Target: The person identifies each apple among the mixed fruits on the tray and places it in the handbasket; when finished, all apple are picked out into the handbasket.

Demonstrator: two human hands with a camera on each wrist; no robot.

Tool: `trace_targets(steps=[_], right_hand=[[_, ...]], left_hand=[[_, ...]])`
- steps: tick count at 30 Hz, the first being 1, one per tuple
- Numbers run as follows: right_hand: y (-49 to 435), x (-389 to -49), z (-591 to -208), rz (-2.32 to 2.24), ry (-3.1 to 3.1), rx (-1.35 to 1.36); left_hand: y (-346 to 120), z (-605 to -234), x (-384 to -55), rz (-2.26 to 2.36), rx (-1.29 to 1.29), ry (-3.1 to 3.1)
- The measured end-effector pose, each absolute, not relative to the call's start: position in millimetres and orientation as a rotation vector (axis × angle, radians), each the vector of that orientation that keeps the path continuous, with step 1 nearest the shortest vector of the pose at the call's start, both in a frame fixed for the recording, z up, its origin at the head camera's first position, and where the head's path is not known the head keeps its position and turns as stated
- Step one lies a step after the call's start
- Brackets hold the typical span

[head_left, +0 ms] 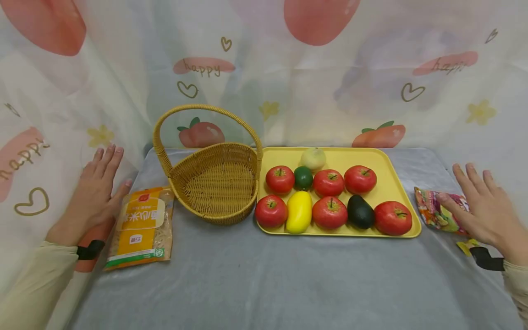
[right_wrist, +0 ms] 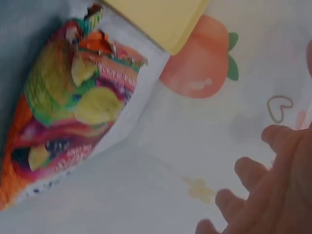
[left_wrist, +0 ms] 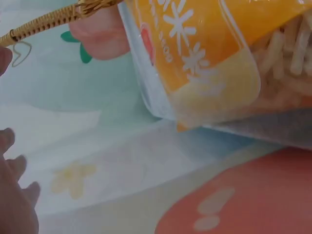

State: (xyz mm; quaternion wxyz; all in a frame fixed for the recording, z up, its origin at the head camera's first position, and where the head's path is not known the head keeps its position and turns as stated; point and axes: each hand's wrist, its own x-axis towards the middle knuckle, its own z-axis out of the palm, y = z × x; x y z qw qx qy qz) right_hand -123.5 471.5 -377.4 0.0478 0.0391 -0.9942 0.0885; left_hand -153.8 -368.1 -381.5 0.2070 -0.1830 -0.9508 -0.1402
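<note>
A: What lies nearest?

B: On the grey cloth (head_left: 247, 284), an orange packet of pale sticks (head_left: 140, 231) lies by the left edge, with the left hand (head_left: 92, 197) just beside it, holding nothing; its fingers are straight and near one another, the thumb held away

A: And the right hand (head_left: 488, 213)?

B: It holds nothing either, its straight fingers slightly spread, near the fruit-printed packet (head_left: 429, 213) at the right edge; whether the thumb touches that packet cannot be told

A: What could go wrong there?

B: Either packet could well slip over the cloth's edge, if a wrist swept it outward

A: And farther in?

B: The wicker basket (head_left: 222, 183) stands handle up, just beside the yellow tray (head_left: 379, 169); a knock to its tall handle could tip it

A: What about the tray?

B: Its front row has three red apples (head_left: 330, 213), a yellow mango (head_left: 299, 212) and a dark avocado (head_left: 360, 212); a bump might roll an apple over the low rim. Behind sit three more apples, a green lime (head_left: 303, 178), then a pale onion-like piece (head_left: 313, 159), and beyond them the printed curtain (head_left: 305, 114)
</note>
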Motion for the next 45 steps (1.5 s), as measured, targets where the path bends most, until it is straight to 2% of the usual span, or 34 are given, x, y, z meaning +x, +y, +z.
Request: trace_targets(steps=[6,15,24,38,45], right_hand=[[454.7,-117.8,-387.3,0.661,-2.998,0.268],[423.3,-105.5,-390.7,0.687,-3.116,0.187],[425.4,-99.3,-412.0,0.871,-3.033,0.268],[407.9,-102.3,-439.7,0.924,-2.946,0.186],[402.3,-107.1,-438.4,1.075,-2.832,0.126]], left_hand=[[-354.5,-382.9,-158.5,-0.622,-0.512,-2.723],[-318.5,-374.4,-171.4,-1.273,-0.384,-2.620],[-293.2,-371.7,-189.0,-1.935,-0.412,-2.299],[-281.8,-387.5,-198.8,-1.800,-0.329,-2.171],[-277.5,-386.7,-201.4,-1.724,-0.253,-2.167]])
